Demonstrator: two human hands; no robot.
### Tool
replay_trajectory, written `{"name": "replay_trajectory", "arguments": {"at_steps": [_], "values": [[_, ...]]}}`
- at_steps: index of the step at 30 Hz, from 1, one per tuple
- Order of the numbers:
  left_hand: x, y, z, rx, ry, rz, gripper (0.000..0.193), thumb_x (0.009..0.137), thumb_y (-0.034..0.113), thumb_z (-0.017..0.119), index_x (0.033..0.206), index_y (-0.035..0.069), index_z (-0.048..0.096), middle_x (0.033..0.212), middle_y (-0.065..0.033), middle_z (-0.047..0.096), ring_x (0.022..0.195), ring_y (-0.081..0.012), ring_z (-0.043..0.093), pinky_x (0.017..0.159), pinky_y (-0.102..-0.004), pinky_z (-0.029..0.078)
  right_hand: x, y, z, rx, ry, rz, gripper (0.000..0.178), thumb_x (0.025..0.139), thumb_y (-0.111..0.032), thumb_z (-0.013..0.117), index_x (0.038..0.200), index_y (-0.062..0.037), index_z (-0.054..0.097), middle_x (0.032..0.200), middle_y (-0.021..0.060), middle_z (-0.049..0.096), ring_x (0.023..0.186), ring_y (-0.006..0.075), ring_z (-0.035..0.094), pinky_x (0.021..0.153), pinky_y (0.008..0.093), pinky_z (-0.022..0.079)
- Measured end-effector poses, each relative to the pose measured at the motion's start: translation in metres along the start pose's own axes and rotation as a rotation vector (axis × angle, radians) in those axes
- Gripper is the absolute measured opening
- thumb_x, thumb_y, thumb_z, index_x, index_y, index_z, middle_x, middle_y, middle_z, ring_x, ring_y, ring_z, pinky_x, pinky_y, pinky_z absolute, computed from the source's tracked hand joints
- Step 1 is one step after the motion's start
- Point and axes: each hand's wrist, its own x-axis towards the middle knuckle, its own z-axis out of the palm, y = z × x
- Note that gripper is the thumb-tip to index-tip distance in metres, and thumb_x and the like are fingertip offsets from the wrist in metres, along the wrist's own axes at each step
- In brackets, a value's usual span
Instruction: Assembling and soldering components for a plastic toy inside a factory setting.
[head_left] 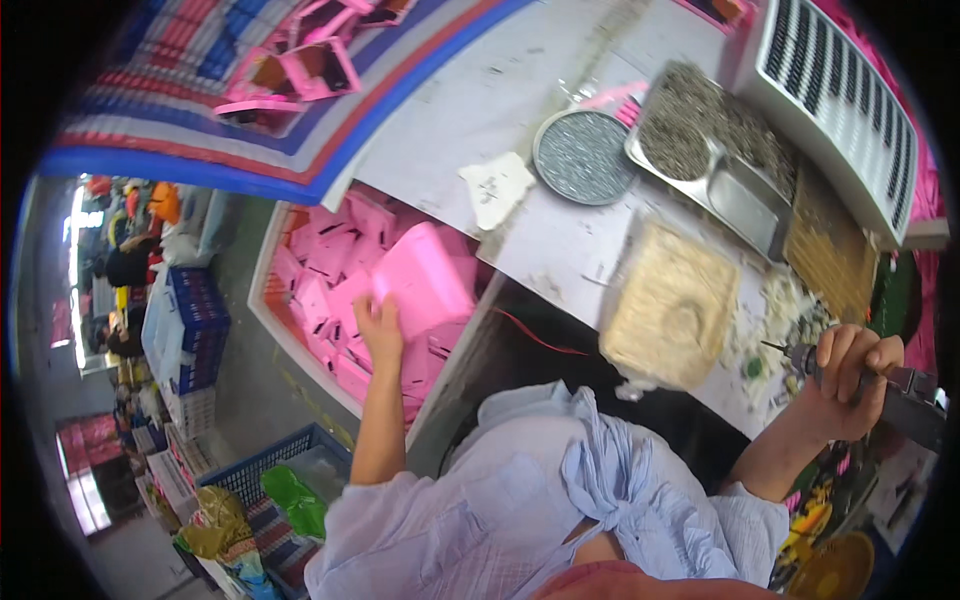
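My left hand [380, 328] is closed on the edge of a smooth pink plastic piece [428, 278], shaped like a shallow shell or panel. It is above a white-rimmed bin [262, 290] filled with similar pink pieces [320, 300]. On the other side, my right hand [850, 365] wraps around a dark grey power screwdriver [912, 405]. The tool's thin bit points left, over the table's right part. Just left of that bit, a cream-coloured block wrapped in clear plastic [670, 310] lies at the table's near edge.
On the white table [440, 120] stand a round dish of small silvery parts [585, 155] and a metal tray of screws [685, 110]. A white rack with dark rows [835, 90] stands at far right. Pink assemblies [300, 75] lie on striped sheeting. A blue basket [270, 455] is at lower left.
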Motion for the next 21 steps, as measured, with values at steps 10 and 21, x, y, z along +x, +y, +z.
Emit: {"name": "replay_trajectory", "arguments": {"at_steps": [10, 21], "values": [[0.061, 0.003, 0.022, 0.339, 0.483, 0.257, 0.083, 0.087, 0.031, 0.079, 0.147, -0.008, 0.037, 0.153, -0.0312, 0.033, 0.146, -0.0444, 0.027, 0.120, -0.0561, 0.020, 0.016, 0.038, 0.016, -0.020, 0.132, 0.098, 0.030, 0.097, -0.031, 0.068, 0.106, -0.0069, 0.052, 0.059, -0.0047, 0.043, 0.052, 0.0078, 0.039, 0.063, 0.0277, 0.042], [0.405, 0.173, 0.122, 0.633, 0.229, 0.031, 0.088, 0.065, 0.048, 0.090, 0.129, -0.001, 0.055, 0.127, -0.0227, 0.061, 0.120, -0.0406, 0.061, 0.099, -0.0503, 0.052, -0.002, 0.008, 0.029, -0.737, 0.434, -0.086, 0.073, 0.091, -0.016, 0.069, 0.151, 0.0045, 0.034, 0.127, 0.0197, 0.060, 0.121, 0.0293, 0.058, 0.108, 0.0461, 0.043]]}}
